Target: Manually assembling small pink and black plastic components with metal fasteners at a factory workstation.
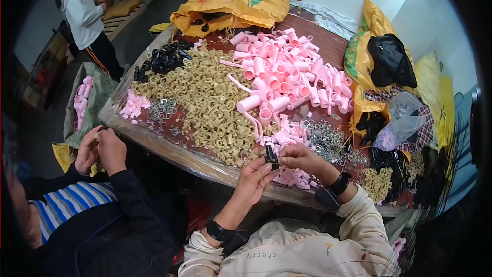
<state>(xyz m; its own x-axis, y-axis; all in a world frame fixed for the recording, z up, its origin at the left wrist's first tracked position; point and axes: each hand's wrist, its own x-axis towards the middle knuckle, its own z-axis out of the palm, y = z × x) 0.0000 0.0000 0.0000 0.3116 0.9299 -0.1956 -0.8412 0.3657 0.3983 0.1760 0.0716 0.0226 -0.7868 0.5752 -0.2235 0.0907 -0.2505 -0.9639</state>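
From my end, I see the left hand (252, 178) pinching a small black piece (270, 156) above the table (177, 155)'s near edge. Its long axis runs away from the wearer, leaning slightly left, far end toward the pink tubes (279, 103). The right hand (309, 163) closes in alongside; its exact grip I can't tell.

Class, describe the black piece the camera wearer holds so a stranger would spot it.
On the reddish table, find the big heap of pink tubes. Below it, the wearer's left hand holds a small black piece. Unlike the black parts piled at the table's far left, this one is in hand.
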